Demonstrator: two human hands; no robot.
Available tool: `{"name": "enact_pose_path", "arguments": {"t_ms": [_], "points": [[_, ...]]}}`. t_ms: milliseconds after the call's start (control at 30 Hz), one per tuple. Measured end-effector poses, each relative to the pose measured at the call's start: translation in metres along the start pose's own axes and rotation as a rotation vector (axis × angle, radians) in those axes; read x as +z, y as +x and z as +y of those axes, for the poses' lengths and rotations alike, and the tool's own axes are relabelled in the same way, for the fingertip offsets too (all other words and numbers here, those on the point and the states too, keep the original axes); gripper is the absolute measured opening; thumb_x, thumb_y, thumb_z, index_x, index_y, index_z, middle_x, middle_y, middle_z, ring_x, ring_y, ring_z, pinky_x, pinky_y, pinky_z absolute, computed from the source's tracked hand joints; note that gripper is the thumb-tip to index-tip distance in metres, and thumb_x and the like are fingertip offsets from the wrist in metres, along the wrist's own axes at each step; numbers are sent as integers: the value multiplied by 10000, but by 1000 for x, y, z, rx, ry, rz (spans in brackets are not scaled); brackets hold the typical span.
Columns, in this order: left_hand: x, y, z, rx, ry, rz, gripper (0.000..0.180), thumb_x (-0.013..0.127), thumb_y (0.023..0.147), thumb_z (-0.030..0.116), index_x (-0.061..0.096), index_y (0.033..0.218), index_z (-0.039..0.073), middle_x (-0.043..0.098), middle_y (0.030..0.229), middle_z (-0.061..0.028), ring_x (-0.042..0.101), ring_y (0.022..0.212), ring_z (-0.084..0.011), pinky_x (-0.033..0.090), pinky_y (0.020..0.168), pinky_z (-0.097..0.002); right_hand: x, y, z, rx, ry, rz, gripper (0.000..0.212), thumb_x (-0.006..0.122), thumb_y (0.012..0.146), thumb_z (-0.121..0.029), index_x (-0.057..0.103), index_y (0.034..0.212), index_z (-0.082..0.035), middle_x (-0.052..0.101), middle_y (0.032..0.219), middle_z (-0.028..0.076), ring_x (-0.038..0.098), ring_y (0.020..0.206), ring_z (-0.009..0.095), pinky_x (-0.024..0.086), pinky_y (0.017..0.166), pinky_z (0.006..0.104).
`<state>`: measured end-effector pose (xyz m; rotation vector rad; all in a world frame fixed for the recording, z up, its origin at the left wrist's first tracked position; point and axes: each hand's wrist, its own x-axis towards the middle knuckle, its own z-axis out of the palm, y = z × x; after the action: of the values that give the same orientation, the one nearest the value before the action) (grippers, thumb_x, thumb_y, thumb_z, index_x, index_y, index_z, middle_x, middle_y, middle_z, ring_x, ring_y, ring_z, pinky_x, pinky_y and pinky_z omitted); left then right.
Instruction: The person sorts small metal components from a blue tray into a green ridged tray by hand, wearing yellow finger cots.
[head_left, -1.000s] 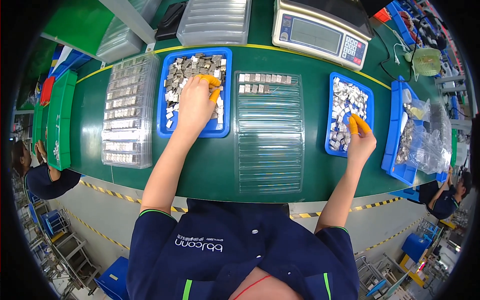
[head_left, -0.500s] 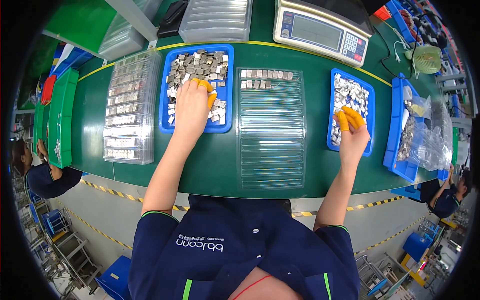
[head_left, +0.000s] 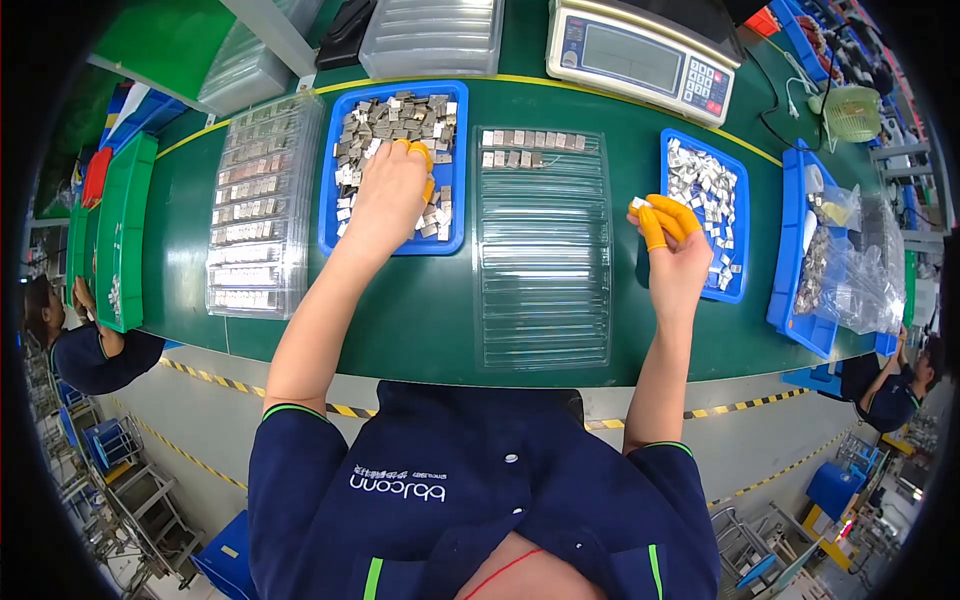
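My left hand (head_left: 388,195), with yellow finger cots, reaches into a blue tray (head_left: 326,205) of loose grey and silver metal pieces (head_left: 410,118). Its fingers are curled down among the pieces, and what they grip is hidden. My right hand (head_left: 680,250), also in yellow finger cots, pinches a small white piece (head_left: 640,204) just left of a second blue tray (head_left: 743,225). Loose white pieces (head_left: 705,175) fill that tray. Between my hands lies a clear plastic blister tray (head_left: 540,300); small pieces (head_left: 525,139) occupy its top row and part of the second.
Filled clear blister trays (head_left: 262,190) are stacked at left, beside a green bin (head_left: 122,240). A digital scale (head_left: 640,60) and more clear trays (head_left: 432,40) stand at the back. At right, a blue bin (head_left: 795,250) holds parts and plastic bags. Other people work at both sides.
My right hand has lifted from the white pieces and moved left, out of the right tray, with a white piece between its fingertips. The left hand has shifted slightly up and right within its tray.
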<state>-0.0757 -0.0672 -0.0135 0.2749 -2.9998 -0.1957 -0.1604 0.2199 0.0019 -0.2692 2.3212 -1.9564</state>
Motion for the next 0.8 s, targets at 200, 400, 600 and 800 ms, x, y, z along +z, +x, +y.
{"name": "enact_pose_path", "arguments": {"t_ms": [200,400,600,800], "points": [[-26,-1,6,-291,-924,-17,332,620,812,65,541,1127,-7,612,986,-89,579,870,-137,446,772,-229,22,-4,-9,-14,25,-65,187,623,803,3,600,986,32,638,938,103,622,869,158,491,784,254],[-17,-24,43,-752,-2224,258,318,572,865,123,540,1162,16,607,1053,-59,581,926,-121,448,716,-192,64,-21,-30,27,240,-165,217,685,729,21,667,945,9,659,914,91,611,854,144,486,792,254],[-10,-46,76,-693,-2200,114,278,588,853,108,568,1111,8,629,1003,-79,623,884,-152,476,693,-214,86,-32,-39,82,379,-191,223,644,760,40,640,983,55,651,955,116,610,872,149,478,808,251],[-15,-50,81,-590,-1922,200,233,635,803,31,616,1026,-33,652,936,-100,635,840,-158,473,680,-206,74,-32,-42,96,201,-292,220,653,753,37,656,973,30,657,942,111,610,870,141,476,806,250]]}}
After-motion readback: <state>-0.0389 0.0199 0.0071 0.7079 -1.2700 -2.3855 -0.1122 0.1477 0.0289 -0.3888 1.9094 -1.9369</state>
